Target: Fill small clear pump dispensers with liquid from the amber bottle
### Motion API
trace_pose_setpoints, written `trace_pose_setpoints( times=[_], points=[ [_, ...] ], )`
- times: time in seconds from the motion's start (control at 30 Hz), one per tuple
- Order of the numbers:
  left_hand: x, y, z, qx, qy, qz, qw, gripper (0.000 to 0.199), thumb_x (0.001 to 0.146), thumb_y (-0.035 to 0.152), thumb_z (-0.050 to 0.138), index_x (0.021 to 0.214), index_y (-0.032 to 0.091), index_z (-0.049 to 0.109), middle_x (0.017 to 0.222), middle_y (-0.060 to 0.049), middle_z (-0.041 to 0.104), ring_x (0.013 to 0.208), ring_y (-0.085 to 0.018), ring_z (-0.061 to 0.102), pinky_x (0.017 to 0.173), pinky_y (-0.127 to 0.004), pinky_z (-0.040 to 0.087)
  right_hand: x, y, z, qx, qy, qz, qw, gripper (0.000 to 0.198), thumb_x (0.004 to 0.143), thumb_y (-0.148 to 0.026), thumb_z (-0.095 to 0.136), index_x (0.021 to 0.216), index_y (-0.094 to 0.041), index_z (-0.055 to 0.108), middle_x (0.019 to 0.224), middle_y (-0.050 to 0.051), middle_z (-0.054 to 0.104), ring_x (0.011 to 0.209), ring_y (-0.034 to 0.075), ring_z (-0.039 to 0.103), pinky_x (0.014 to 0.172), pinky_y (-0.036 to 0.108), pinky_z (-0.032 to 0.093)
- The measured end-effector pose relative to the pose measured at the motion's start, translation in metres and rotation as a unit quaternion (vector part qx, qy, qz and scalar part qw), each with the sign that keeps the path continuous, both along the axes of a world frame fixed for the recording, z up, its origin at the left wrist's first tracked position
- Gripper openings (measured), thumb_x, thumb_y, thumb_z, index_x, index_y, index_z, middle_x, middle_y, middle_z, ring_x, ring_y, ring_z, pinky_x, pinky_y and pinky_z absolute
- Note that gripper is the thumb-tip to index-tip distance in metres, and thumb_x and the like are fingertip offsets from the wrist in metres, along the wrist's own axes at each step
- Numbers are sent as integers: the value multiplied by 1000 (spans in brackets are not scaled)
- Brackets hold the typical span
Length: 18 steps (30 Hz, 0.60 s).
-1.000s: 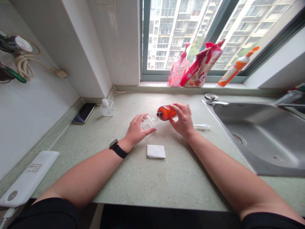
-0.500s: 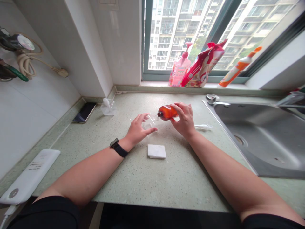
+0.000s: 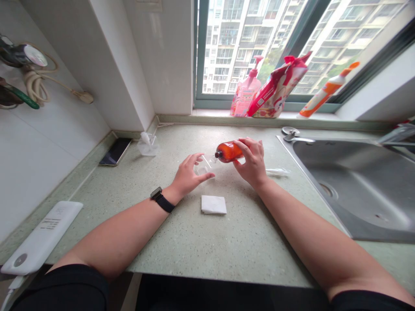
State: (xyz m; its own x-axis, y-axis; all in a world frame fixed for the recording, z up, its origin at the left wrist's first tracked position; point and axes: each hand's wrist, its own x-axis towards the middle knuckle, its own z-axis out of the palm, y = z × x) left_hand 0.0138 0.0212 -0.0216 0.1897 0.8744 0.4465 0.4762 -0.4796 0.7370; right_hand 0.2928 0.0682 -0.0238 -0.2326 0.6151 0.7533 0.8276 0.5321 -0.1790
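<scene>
My right hand (image 3: pixel 252 166) is wrapped round an amber bottle (image 3: pixel 228 152), tipped almost onto its side. Its dark uncapped neck points left. My left hand (image 3: pixel 187 174), with a black watch on the wrist, grips a small clear container (image 3: pixel 205 166) between thumb and fingers. The bottle's mouth is right at the clear container's open side; whether liquid flows is too fine to see. On the counter nearer me lies a folded white tissue (image 3: pixel 214 204). A clear plastic wrapper (image 3: pixel 278 172) rests just right of my right hand, its contents unclear.
A steel sink (image 3: pixel 350 185) is at the right. A phone (image 3: pixel 116 151) and a crumpled clear plastic piece (image 3: pixel 147 144) lie back left, a white power bank (image 3: pixel 43 237) front left. On the windowsill stand a pink pump bottle (image 3: pixel 246 97), a red bag (image 3: pixel 277 93) and an orange-white bottle (image 3: pixel 326 94).
Both hands keep the same hold and the bottle stays tipped at the clear container. The whole view has shifted very slightly; nothing else visibly differs.
</scene>
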Motion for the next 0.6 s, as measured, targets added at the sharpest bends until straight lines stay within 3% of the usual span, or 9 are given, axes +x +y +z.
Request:
trace_pose_setpoints(
  times=[0.6],
  points=[
    [-1,0,-1,-3,-2,-5,1000,81,81,68,91,145,26,61,127,-11,74,110,-29,72,102,-49,60,0,0,0,2,-3,-2,1000,82,88,-14,69,160,-45,48,150,8,60,149,42,53,131,78,28]
  ],
)
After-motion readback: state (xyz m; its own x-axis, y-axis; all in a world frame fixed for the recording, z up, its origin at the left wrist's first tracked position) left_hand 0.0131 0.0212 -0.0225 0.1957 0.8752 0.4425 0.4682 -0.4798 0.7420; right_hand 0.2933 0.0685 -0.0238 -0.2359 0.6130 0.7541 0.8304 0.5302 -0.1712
